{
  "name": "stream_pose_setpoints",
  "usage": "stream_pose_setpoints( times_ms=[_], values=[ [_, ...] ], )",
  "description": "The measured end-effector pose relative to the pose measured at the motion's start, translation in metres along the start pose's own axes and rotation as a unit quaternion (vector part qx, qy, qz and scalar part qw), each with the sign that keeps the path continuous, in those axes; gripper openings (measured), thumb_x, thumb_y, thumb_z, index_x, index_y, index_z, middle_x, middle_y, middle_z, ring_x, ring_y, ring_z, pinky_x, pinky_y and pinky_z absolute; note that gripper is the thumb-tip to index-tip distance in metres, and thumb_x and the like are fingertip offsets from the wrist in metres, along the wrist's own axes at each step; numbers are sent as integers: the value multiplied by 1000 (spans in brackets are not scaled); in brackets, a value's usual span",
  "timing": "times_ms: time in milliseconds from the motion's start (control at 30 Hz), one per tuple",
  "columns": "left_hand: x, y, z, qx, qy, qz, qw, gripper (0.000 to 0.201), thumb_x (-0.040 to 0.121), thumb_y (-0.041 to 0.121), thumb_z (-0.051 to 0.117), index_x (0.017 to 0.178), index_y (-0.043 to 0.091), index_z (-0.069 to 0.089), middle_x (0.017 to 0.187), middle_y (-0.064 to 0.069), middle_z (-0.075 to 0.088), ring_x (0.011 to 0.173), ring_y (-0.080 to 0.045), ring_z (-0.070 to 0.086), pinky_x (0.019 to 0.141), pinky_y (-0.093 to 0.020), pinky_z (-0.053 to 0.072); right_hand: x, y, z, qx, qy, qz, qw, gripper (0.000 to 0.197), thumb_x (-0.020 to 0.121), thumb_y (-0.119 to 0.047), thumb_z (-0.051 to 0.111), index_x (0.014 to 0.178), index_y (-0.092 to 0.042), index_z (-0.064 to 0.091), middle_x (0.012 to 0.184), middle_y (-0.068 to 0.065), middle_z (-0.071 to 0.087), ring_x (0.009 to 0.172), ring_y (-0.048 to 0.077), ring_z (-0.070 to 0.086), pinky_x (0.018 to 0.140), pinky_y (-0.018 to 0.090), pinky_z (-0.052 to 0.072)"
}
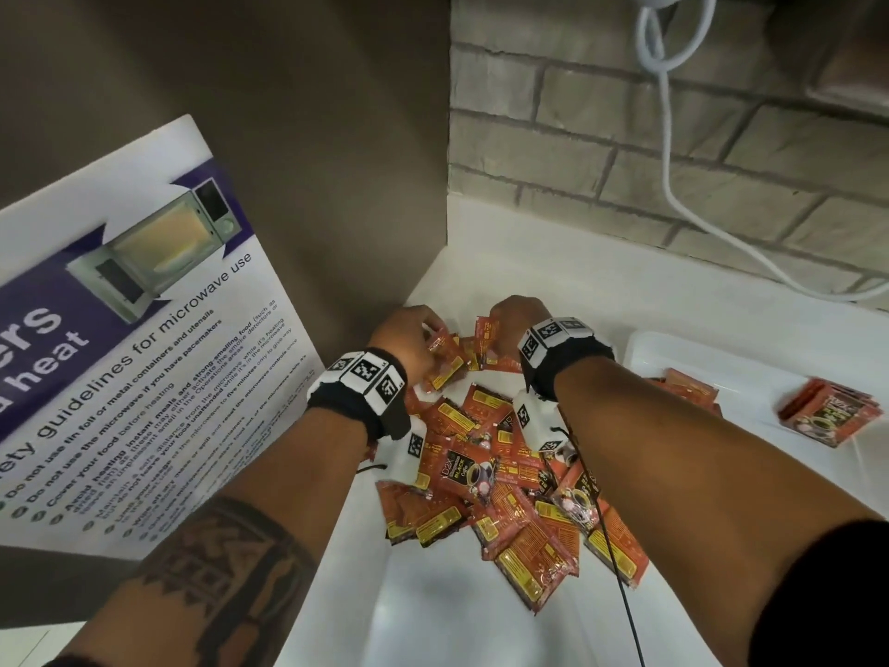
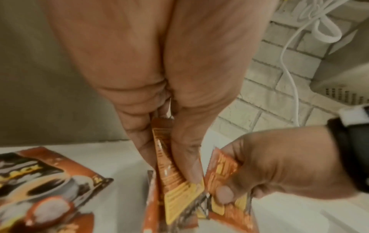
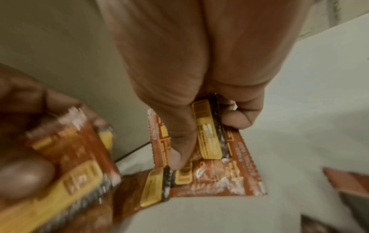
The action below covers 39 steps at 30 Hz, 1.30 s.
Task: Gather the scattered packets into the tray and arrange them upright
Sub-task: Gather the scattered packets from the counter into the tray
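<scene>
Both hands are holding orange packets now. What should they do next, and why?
Probably carry them to the tray. The left hand and right hand each grip packets, while a big pile lies on the counter and few are in the tray.

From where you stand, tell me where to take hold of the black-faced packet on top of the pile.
Pinch the black-faced packet by a crimped short end, coming from above. It lies flat, face up on the pile, overlapped by neighbours, so its middle offers nothing to close on. Both the left hand and right hand already hold packets.
</scene>
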State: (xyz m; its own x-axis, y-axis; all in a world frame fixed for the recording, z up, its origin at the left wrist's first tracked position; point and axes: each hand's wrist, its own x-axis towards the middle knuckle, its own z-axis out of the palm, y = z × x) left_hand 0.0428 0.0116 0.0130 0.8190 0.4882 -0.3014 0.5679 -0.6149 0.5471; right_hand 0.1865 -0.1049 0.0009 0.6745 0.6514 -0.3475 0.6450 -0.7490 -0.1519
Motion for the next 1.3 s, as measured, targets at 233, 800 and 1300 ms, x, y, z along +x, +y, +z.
stream_pose_setpoints(
  times_ms=[233, 800, 1300],
  values=[
    [16, 9, 18, 102, -70, -15, 992, 80, 77, 11, 84, 147, 19, 45, 145, -9, 47, 128, -27, 53, 105, -34, 47, -30, 7, -43, 68, 26, 23, 997, 25, 82, -23, 79, 99, -8, 67, 90, -1, 59, 98, 22, 62, 65, 21, 42],
    [30, 22, 30, 201, -136, 41, 969, 87, 86, 5, 69, 155, 37, 27, 153, -12, 17, 131, -38, 48, 111, -42, 43, -76, -28, 27, 44, -72, 3, 996, 43, 84, -9, 72, 126, -6, 64, 114, 10, 70, 103, 25, 68, 80, 29, 55],
    [32, 23, 24, 234, -85, 20, 968, 54, 78, 15, 80, 116, 24, 43, 117, -12, 52, 94, -34, 62, 86, -46, 56, -75, -15, 21, 72, -56, 7, 996, 24, 81, -4, 72, 105, -2, 70, 101, 9, 69, 88, 23, 63, 55, 24, 44]
  ],
)
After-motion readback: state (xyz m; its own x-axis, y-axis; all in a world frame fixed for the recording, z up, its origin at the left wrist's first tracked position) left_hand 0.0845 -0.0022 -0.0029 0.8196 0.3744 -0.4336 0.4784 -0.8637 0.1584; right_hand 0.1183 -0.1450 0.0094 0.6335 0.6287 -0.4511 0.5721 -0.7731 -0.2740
